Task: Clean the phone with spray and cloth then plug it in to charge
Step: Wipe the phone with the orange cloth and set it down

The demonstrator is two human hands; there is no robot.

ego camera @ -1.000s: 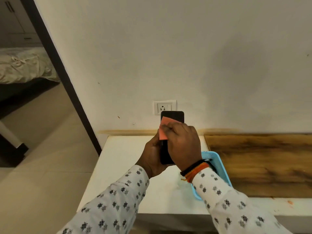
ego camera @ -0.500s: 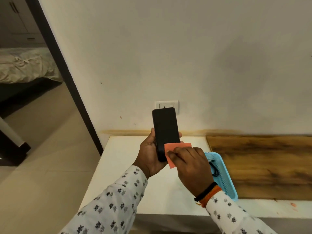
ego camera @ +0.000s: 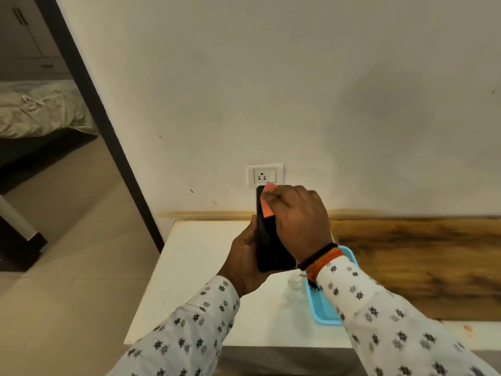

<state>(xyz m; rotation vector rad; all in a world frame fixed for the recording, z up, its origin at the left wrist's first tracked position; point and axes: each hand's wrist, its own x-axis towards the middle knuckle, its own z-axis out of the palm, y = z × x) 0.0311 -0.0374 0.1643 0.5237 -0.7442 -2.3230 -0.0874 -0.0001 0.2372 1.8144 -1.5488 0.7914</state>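
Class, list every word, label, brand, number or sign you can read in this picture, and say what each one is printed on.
None can be read.
Phone: screen dark, no text showing.
Cloth: plain, no print.
Wall socket: only pin holes and a switch, no visible marking.
Clear bottle: blurred, any label unreadable.
Blue tray: no lettering visible.
Sleeves: a repeated pattern, not letters.

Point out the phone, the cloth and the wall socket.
phone (ego camera: 268, 245): head view, on the bare dark screen below the cloth.
cloth (ego camera: 267, 206): head view, on the orange flap left of the fingers.
wall socket (ego camera: 265, 175): head view, on the white plate by the pin holes.
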